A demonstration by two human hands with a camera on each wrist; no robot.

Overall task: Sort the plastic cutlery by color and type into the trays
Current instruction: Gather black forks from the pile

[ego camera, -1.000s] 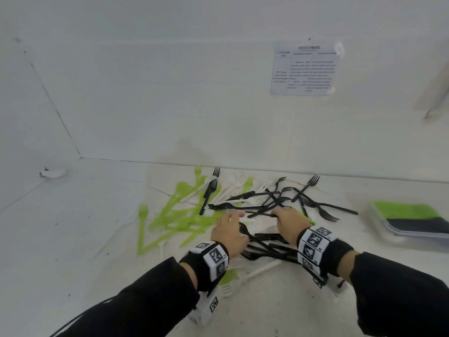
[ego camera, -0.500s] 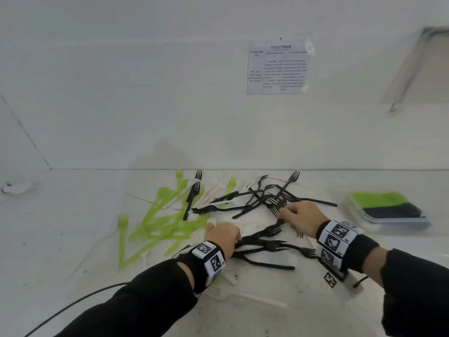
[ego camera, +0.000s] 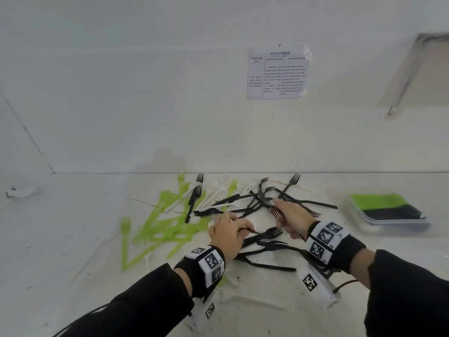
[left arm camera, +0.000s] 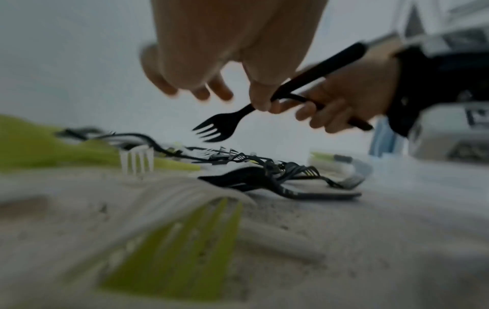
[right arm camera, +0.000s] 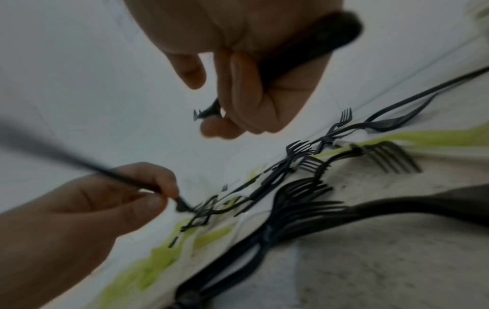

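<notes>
left hand (ego camera: 227,235) pinches a black fork (left arm camera: 225,123) by the neck between thumb and forefinger, other fingers loosely spread; tines stick out past the fingertips toward the right, handle runs back over the hand. fork is lifted off the table (ego camera: 73,239), above the pile. right hand (ego camera: 290,216) is curled round the handle of a second black fork (right arm camera: 209,111), tines poking out just below the fingers, handle end showing behind the palm. hands are close together, the right one just beyond the left, over the black forks (ego camera: 264,249) lying bunched on the table right under them. more black forks (ego camera: 257,198) tangled just behind the hands, mixed with white forks (ego camera: 218,190). green cutlery (ego camera: 158,227) spread out to the left of the left hand, near it but apart. tray (ego camera: 388,210) sits well to the right, green pieces in the far part and black in the near part. printed sheet (ego camera: 278,74) on the wall behind.
</notes>
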